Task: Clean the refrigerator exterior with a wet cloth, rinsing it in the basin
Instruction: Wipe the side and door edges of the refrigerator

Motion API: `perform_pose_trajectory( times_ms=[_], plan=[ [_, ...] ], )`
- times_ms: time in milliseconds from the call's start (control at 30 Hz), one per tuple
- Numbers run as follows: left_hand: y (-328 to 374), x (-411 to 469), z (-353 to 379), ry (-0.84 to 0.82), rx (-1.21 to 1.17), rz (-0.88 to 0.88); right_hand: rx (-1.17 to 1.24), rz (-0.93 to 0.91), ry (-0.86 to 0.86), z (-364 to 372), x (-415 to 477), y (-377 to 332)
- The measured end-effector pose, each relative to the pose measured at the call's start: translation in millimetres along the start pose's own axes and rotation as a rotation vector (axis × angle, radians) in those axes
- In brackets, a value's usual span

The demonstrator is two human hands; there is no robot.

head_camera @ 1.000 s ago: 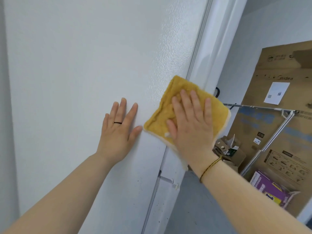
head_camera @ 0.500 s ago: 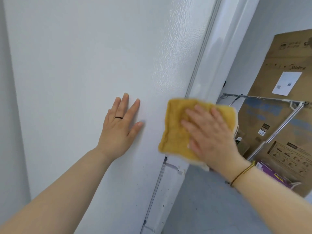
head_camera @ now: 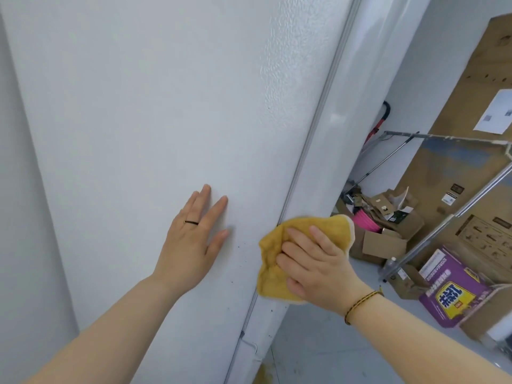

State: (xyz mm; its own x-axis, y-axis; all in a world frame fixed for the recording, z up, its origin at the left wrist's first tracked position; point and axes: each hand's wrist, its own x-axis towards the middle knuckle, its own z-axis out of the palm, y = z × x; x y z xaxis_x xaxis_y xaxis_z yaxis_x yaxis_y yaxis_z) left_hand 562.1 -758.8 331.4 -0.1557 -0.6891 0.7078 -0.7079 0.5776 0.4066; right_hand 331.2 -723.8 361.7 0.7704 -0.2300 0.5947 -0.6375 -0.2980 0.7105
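Note:
The white refrigerator (head_camera: 138,106) fills the left and middle of the view, its side panel facing me and its door edge (head_camera: 346,134) running down the right. My left hand (head_camera: 191,245) lies flat on the side panel, fingers spread, with a dark ring on one finger. My right hand (head_camera: 324,270) presses a yellow cloth (head_camera: 271,281) against the seam between panel and door. All its fingers lie on top of the cloth, which is bunched under them. Small dark specks dot the panel near the cloth. No basin is in view.
A large brown cardboard sheet (head_camera: 471,134) leans on the right wall behind a metal rack frame (head_camera: 443,225). Open cardboard boxes (head_camera: 385,242) and a purple box (head_camera: 454,292) sit on the grey floor (head_camera: 318,356) beside the refrigerator.
My right hand has wiped the cloth down along the door seam, and the cloth has gone from flat to bunched. The left hand has stayed on the panel.

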Motion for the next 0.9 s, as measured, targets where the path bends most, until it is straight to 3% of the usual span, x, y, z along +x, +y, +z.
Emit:
perform_pose_trajectory(
  times_ms=[200, 533, 733, 800, 900],
  plan=[
    [9.1, -6.2, 3.2, -0.059, -0.007, -0.098, 0.034, 0.056, 0.103, 9.2, -0.2, -6.3],
    [-2.7, -27.0, 28.8, 0.092, 0.031, -0.112, 0.046, 0.134, 0.091, 10.2, 0.0, -16.8],
    [-34.6, -40.2, 51.0, 0.144, -0.009, -0.055, 0.134, 0.416, 0.158, 8.9, 17.5, -42.4],
    [-42.4, -49.2, 57.0, 0.168, -0.036, -0.071, 0.104, 0.478, 0.108, 11.4, 26.4, -54.7],
    [-62.5, -70.5, 72.6, 0.196, -0.009, 0.013, -0.05, 0.363, -0.115, 30.4, 25.8, -82.6]
  ],
)
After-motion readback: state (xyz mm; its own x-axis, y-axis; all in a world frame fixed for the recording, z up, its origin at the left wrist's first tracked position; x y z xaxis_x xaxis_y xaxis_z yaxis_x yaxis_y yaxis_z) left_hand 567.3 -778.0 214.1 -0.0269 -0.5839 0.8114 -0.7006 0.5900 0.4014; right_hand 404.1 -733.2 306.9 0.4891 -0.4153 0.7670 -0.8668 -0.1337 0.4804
